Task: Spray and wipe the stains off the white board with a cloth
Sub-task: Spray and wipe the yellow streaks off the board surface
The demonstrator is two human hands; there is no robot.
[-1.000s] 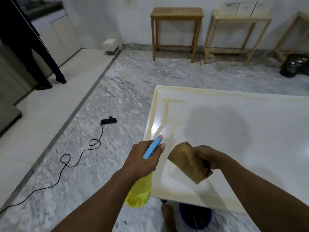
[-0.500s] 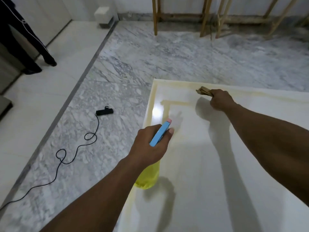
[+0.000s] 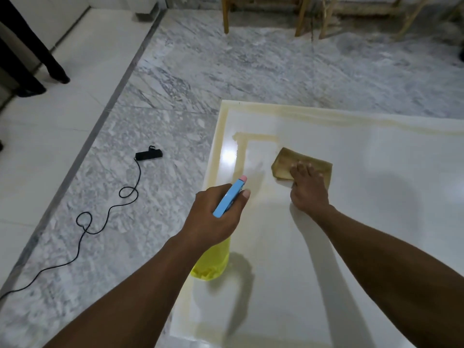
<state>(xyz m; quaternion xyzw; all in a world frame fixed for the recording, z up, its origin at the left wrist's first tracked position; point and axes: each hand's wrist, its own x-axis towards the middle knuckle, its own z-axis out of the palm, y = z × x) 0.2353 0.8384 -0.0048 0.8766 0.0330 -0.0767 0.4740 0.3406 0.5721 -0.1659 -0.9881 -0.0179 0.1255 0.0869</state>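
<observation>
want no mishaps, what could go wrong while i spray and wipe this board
The brown cloth under the right hand looks soiled and may smear the yellow stain band. The spray bottle in the left hand is at the edge of the white board; overspray could wet the marble floor near the black cable.

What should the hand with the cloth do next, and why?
Probably slide the cloth away and to the left, over the yellowish stain band. The right hand presses the cloth flat on the white board just beside that band, and the left hand grips the spray bottle off to the side.
</observation>
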